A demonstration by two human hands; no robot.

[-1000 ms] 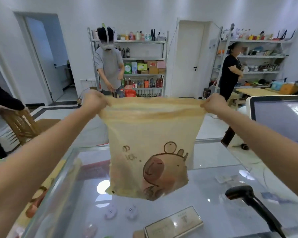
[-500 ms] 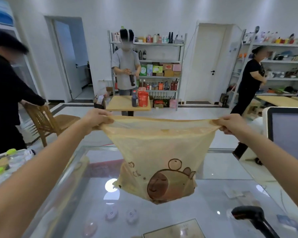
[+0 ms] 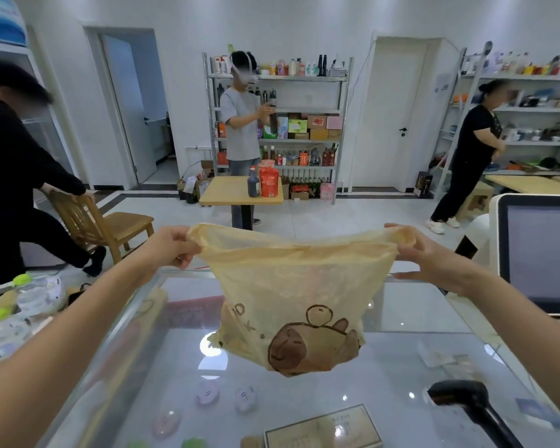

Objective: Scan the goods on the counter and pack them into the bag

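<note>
Between the two sets of fingers the bag [image 3: 291, 286] hangs stretched by its rim over the counter [image 3: 401, 318], its printed bottom sagging and seemingly clear of the glass. The left hand [image 3: 172, 245] has its fingers curled round the rim's left corner, the film bunched in the grip. The right hand [image 3: 424, 253] pinches the right corner between thumb and fingers, with one lower finger lying straighter beneath. The bag looks empty (the film is translucent and shows no load), so I judge that packing has not begun.

Several things could go wrong. Pulled sideways this hard, the rim draws into a near-flat line, so the mouth may not be open enough to take anything. The film is thin and slick, so it could slide out of the right-hand pinch, or stretch and tear at either corner if the pull grows. Both hands are occupied, and the goods lie away from them: bottles [image 3: 23, 295] below and outside the left fingers, a box [image 3: 324, 428] well below the bag. The scanner [image 3: 459, 396] stands below the right fingers, so letting go on that side to reach it would let the mouth collapse.
</note>
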